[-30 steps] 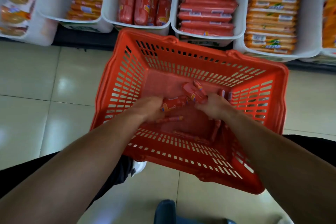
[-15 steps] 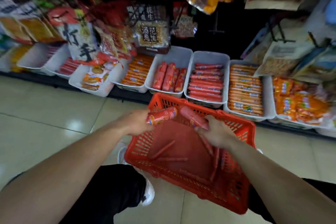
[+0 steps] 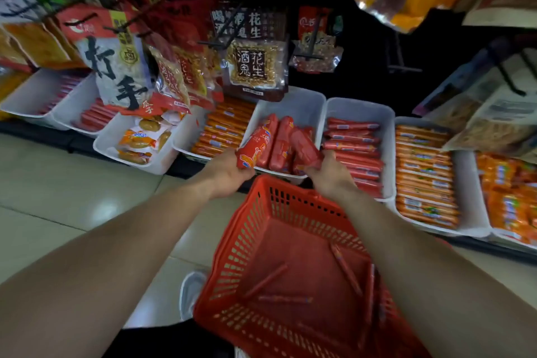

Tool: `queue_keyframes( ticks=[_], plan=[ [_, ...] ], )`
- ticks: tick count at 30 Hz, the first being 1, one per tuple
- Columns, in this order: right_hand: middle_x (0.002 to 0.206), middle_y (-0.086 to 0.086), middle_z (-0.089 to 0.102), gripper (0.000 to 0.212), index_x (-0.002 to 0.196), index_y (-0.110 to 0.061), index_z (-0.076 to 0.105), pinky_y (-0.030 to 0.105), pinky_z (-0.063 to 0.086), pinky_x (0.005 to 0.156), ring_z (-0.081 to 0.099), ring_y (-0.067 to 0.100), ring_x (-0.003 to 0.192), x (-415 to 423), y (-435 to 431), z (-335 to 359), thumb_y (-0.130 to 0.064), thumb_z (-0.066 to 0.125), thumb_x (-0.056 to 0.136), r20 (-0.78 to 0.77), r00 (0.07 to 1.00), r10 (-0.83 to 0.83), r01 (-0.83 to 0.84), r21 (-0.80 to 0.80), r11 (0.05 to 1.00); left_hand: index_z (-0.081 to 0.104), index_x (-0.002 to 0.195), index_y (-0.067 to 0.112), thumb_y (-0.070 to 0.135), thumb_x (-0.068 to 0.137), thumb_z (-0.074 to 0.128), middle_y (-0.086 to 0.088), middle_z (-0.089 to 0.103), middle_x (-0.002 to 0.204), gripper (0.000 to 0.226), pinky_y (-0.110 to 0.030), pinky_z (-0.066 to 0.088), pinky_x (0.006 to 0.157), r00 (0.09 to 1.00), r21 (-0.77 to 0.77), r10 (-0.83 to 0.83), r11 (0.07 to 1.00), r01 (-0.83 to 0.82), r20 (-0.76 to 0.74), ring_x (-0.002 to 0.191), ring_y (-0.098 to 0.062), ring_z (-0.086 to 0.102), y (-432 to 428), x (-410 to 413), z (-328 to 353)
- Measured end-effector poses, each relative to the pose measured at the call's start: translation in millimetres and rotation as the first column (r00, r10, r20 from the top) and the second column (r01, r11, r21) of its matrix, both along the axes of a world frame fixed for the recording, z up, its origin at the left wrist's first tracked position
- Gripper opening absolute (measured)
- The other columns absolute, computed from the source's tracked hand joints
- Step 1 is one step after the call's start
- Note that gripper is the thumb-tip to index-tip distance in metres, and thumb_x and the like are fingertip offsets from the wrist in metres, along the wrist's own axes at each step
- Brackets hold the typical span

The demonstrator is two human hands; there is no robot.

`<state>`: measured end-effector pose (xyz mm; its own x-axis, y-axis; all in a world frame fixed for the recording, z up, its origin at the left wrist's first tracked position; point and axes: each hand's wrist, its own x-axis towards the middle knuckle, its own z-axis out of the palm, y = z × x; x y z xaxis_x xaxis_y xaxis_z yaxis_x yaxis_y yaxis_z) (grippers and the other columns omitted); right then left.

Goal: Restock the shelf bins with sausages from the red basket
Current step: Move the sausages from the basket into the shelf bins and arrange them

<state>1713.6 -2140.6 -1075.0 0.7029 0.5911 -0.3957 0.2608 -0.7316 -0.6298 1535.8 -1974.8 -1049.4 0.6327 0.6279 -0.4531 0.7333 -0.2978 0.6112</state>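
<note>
Both bare arms reach forward over the red basket (image 3: 232, 256) to the shelf bins. The left hand (image 3: 225, 174) has its fingers curled round the near end of a thick red sausage (image 3: 255, 144), which lies slanted across the front edge of the white bin (image 3: 302, 104). The right hand (image 3: 331, 180) grips a second thick sausage (image 3: 305, 148) at the same bin's front right corner, beside thick ones already lying inside. A few thin sausages (image 3: 345, 267) lie on the basket's bottom.

The basket stands on a pale tiled floor (image 3: 58, 183), next to a white shoe (image 3: 190, 291). The bins sit in a low row, with a neighbouring bin (image 3: 353, 151) of thin red sausages and another (image 3: 424, 177) of orange-wrapped ones to the right. Snack packets (image 3: 252, 64) hang above.

A second ago both hands were down in the basket gathering sausages. Half a second ago they held them above its far rim, short of the bins. Now the sausages have reached the bin.
</note>
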Motion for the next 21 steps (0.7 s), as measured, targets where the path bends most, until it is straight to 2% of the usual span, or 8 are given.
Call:
queue_keyframes(
  ticks=[2, 4, 6, 8, 12, 14, 17, 21],
  plan=[
    [0.122, 0.023, 0.061, 0.048, 0.128, -0.005, 0.039, 0.042, 0.048, 0.085, 0.060, 0.042, 0.109, 8, 32, -8, -0.033, 0.057, 0.093, -0.014, 0.995, -0.098, 0.098, 0.019, 0.995, 0.047, 0.122, 0.015, 0.036, 0.087, 0.067, -0.028, 0.063, 0.110, 0.045, -0.032, 0.044, 0.062, 0.999, -0.049, 0.033, 0.998, -0.032, 0.032, 0.094, -0.046, 0.064, 5, 7, -12],
    [0.131, 0.023, 0.054, 0.056, 0.133, -0.004, 0.037, 0.045, 0.048, 0.092, 0.056, 0.043, 0.116, 9, 53, -17, -0.035, 0.056, 0.091, -0.001, 0.989, -0.147, 0.147, -0.018, 0.989, 0.044, 0.129, 0.017, 0.035, 0.090, 0.066, -0.017, 0.064, 0.108, 0.048, -0.032, 0.045, 0.067, 0.998, -0.043, 0.043, 0.998, -0.041, 0.041, 0.093, -0.035, 0.065, 8, 13, -21],
    [0.138, 0.020, 0.045, 0.061, 0.138, -0.006, 0.038, 0.048, 0.044, 0.097, 0.048, 0.043, 0.125, 2, 59, -28, -0.040, 0.056, 0.090, 0.093, 0.992, -0.081, 0.092, -0.123, 0.988, 0.041, 0.135, 0.017, 0.032, 0.093, 0.066, -0.009, 0.063, 0.114, 0.051, -0.031, 0.046, 0.072, 0.998, -0.027, 0.039, 0.999, -0.038, 0.048, 0.094, -0.025, 0.062, 9, 21, -27],
    [0.136, 0.018, 0.045, 0.057, 0.135, -0.008, 0.045, 0.048, 0.043, 0.098, 0.044, 0.040, 0.127, -6, 50, -39, -0.042, 0.054, 0.090, 0.167, 0.986, -0.016, 0.042, -0.156, 0.987, 0.040, 0.138, 0.016, 0.030, 0.093, 0.065, -0.009, 0.061, 0.118, 0.053, -0.033, 0.049, 0.075, 0.996, -0.017, 0.044, 0.999, -0.043, 0.071, 0.095, -0.023, 0.061, 10, 33, -32],
    [0.134, 0.012, 0.049, 0.049, 0.131, -0.013, 0.053, 0.046, 0.043, 0.102, 0.045, 0.036, 0.126, -5, 16, -57, -0.037, 0.058, 0.088, 0.170, 0.985, 0.038, -0.025, -0.078, 0.997, 0.037, 0.142, 0.015, 0.026, 0.095, 0.062, -0.004, 0.058, 0.122, 0.054, -0.031, 0.046, 0.086, 0.995, 0.064, 0.055, 0.996, -0.061, 0.082, 0.105, -0.021, 0.058, 13, 69, -47],
    [0.132, 0.011, 0.049, 0.046, 0.131, -0.014, 0.055, 0.044, 0.042, 0.100, 0.046, 0.036, 0.124, 1, 0, -60, -0.033, 0.059, 0.089, 0.175, 0.983, 0.056, -0.044, -0.070, 0.997, 0.036, 0.143, 0.015, 0.021, 0.096, 0.060, -0.007, 0.059, 0.127, 0.054, -0.032, 0.045, 0.092, 0.995, 0.136, 0.043, 0.989, -0.055, 0.088, 0.113, -0.025, 0.058, 12, 87, -53],
    [0.128, 0.011, 0.051, 0.044, 0.129, -0.015, 0.055, 0.043, 0.042, 0.098, 0.048, 0.036, 0.121, 8, -15, -62, -0.028, 0.060, 0.087, 0.185, 0.981, 0.051, -0.038, -0.073, 0.997, 0.038, 0.144, 0.018, 0.019, 0.094, 0.058, -0.009, 0.059, 0.128, 0.054, -0.034, 0.046, 0.095, 0.999, 0.225, -0.044, 0.974, 0.038, 0.022, 0.115, -0.028, 0.059, 7, 98, -50],
    [0.129, 0.012, 0.052, 0.046, 0.130, -0.014, 0.057, 0.043, 0.041, 0.101, 0.049, 0.036, 0.120, 6, -34, -50, -0.027, 0.060, 0.086, 0.196, 0.980, 0.030, -0.014, -0.081, 0.997, 0.047, 0.139, 0.018, 0.028, 0.091, 0.065, -0.009, 0.057, 0.131, 0.052, -0.035, 0.046, 0.098, 0.993, 0.226, -0.091, 0.969, 0.105, -0.069, 0.117, -0.028, 0.057, -2, 87, -31]
  ],
)
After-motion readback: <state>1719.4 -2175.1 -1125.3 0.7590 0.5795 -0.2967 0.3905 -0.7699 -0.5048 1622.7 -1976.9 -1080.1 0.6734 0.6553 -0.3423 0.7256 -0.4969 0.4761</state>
